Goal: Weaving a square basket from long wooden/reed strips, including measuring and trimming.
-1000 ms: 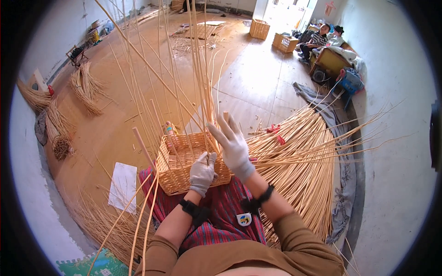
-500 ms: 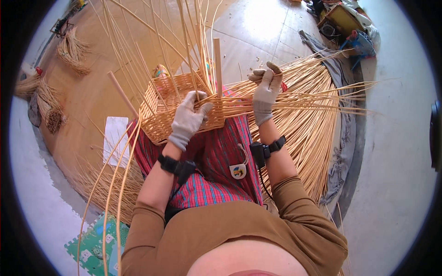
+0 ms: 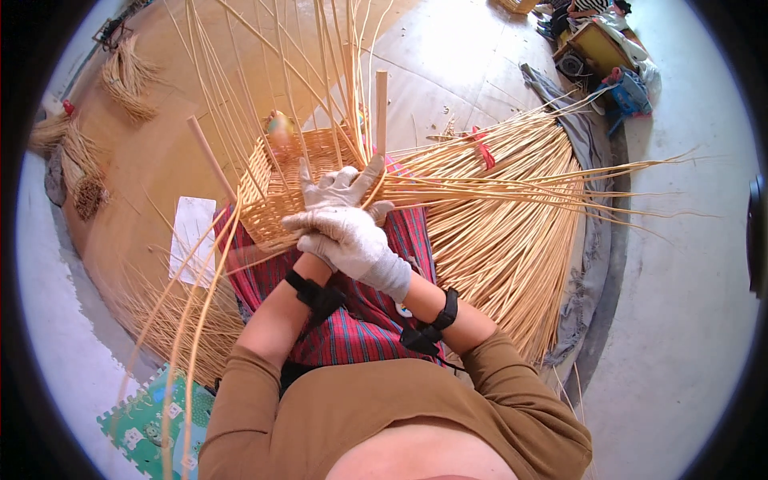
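Observation:
My left hand (image 3: 340, 182), in a grey-white glove, lies over the front of the woven basket (image 3: 264, 220) with fingers spread, holding nothing that I can see. Across its wrist is my right hand (image 3: 344, 240), also gloved, with fingers bent round the left glove's cuff. The basket rests on striped red cloth (image 3: 352, 336) over my lap. Long pale canes (image 3: 284, 68) rise from its walls, others stick out to the right, and two thicker rods (image 3: 381, 108) stand at opposite sides. My hands hide much of the front wall.
A broad cane bundle (image 3: 512, 256) with red ties fills the right beside grey cloth (image 3: 588, 224). Smaller bundles (image 3: 128, 76), white paper (image 3: 192, 236) and a green mat (image 3: 152, 416) are at left. A partly visible person (image 3: 584, 16) is at upper right among furniture and bags.
My right hand has come from among the right-hand canes down and leftward onto my left wrist. My left hand's fingers, earlier curled at the canes, are now spread.

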A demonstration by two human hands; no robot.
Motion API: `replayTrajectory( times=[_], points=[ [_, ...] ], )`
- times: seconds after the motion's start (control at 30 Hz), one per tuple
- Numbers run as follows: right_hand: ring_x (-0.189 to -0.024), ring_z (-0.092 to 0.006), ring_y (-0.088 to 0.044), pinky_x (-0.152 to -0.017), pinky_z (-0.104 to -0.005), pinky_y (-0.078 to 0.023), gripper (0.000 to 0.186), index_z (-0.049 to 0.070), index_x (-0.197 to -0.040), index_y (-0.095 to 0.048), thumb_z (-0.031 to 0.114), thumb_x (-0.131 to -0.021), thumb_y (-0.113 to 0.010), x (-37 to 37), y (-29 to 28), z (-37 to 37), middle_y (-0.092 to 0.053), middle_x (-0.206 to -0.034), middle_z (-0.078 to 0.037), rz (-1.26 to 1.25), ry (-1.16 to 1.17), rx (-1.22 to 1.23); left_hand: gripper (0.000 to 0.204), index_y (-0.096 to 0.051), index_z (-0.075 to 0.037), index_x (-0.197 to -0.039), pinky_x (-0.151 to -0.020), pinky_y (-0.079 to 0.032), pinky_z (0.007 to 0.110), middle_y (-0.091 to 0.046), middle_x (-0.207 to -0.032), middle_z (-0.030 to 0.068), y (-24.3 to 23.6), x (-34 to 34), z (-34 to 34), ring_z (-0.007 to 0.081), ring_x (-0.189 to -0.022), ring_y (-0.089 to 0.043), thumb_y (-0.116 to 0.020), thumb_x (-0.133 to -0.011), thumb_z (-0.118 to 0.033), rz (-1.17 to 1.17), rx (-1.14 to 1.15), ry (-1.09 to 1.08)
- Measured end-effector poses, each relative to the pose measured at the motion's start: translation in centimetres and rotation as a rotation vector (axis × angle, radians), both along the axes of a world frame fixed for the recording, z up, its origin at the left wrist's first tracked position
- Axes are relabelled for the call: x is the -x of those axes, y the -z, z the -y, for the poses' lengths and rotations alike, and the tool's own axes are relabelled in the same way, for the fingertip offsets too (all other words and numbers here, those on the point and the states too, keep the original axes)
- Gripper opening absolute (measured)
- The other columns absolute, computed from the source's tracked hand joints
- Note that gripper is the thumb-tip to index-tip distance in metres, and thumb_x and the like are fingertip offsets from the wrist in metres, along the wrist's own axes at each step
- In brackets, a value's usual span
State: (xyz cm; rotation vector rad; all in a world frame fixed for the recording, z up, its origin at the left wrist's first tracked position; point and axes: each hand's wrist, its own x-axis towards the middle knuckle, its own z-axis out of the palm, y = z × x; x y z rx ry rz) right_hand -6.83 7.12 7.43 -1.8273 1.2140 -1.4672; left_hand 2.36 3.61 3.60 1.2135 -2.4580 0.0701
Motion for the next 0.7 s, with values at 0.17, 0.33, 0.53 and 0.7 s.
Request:
replayTrajectory(
  times=[0.17,0.33,0.53,0.7],
  points=[
    [-0.094,-0.0192,-0.065,-0.087,-0.0372,-0.054,0.043,0.003,-0.13,-0.064,0.018,-0.092,-0.076,6.5,0.5,2.4,-0.066,-0.101,-0.009,0.236,0.317,-0.279,0.037,-0.062,-0.003,-0.137,-0.111,-0.044,0.035,-0.066,-0.131,0.0078,1.5,-3.6,-1.2,0.0201,-0.123,-0.06,-0.063,-0.105,-0.023,-1.145,-0.531,0.142],
    [-0.083,-0.0329,-0.067,-0.079,-0.0443,-0.053,0.039,0.007,-0.096,-0.069,0.042,-0.083,-0.082,8.2,2.6,2.9,-0.068,-0.093,-0.016,-0.56,0.412,-0.507,0.029,-0.062,-0.002,-0.131,-0.096,-0.056,0.029,-0.071,-0.117,0.007,0.1,-5.5,2.2,0.014,-0.106,-0.068,-0.063,-0.102,0.0,-1.549,-0.81,-0.06],
    [-0.079,-0.0375,-0.07,-0.074,-0.048,-0.053,0.038,0.01,-0.083,-0.068,0.048,-0.084,-0.077,5.3,4.0,4.4,-0.07,-0.077,-0.014,-0.567,0.77,-0.523,0.064,-0.043,-0.001,-0.153,-0.11,-0.048,0.039,-0.059,-0.144,0.015,-4.4,6.4,7.7,0.0235,-0.131,-0.057,-0.072,-0.097,-0.006,-0.954,-0.446,0.347],
    [-0.079,-0.0351,-0.072,-0.071,-0.0455,-0.055,0.045,0.012,-0.104,-0.067,0.05,-0.084,-0.078,7.0,3.4,5.0,-0.073,-0.082,-0.015,-0.45,0.631,-0.588,0.049,-0.057,-0.002,-0.138,-0.1,-0.052,0.04,-0.06,-0.134,0.0196,-0.3,-1.7,2.1,0.0332,-0.122,-0.061,-0.077,-0.094,-0.014,-0.768,-0.335,0.364]
  ],
)
